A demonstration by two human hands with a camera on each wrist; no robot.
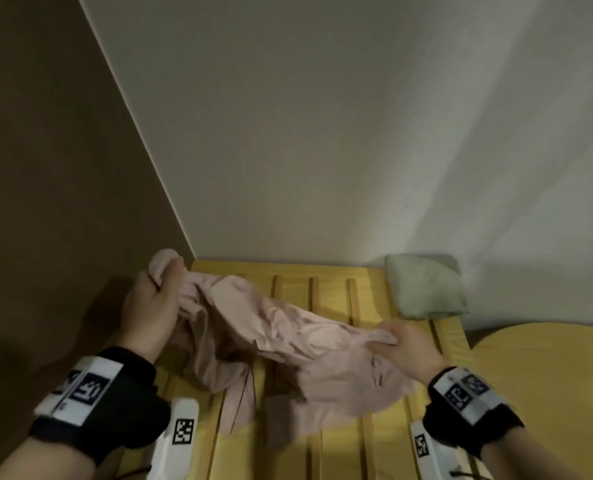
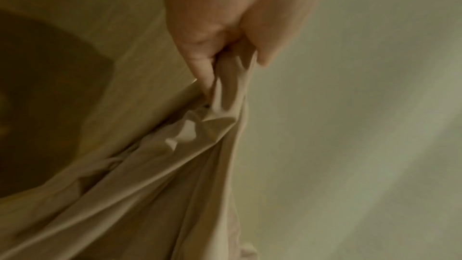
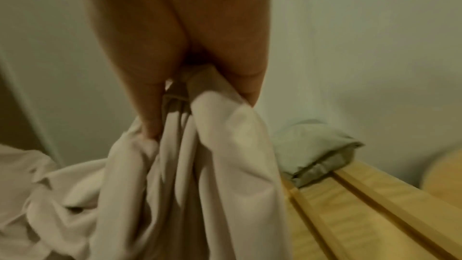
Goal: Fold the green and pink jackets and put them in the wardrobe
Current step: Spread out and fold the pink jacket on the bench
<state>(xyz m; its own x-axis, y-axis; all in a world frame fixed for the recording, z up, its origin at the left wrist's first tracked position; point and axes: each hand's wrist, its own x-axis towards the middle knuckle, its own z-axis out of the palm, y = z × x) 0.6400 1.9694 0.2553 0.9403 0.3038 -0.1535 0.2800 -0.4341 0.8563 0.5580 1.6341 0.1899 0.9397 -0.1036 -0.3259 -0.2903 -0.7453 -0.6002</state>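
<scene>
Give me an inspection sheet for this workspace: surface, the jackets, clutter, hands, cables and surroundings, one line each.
Surface: yellow wooden slatted top, with a rounded yellow surface to its right.
Job's things: pink jacket crumpled and unfolded, stretched between both hands above the slats; green jacket folded, resting at the far right corner by the wall.
Clutter: nothing seen.
Hands: left hand grips one bunched end of the pink jacket; right hand grips the other end.
Cables: thin dark cords at the wrist devices near the bottom edge.
Surroundings: white wall behind, brown panel on the left; no wardrobe identifiable.
</scene>
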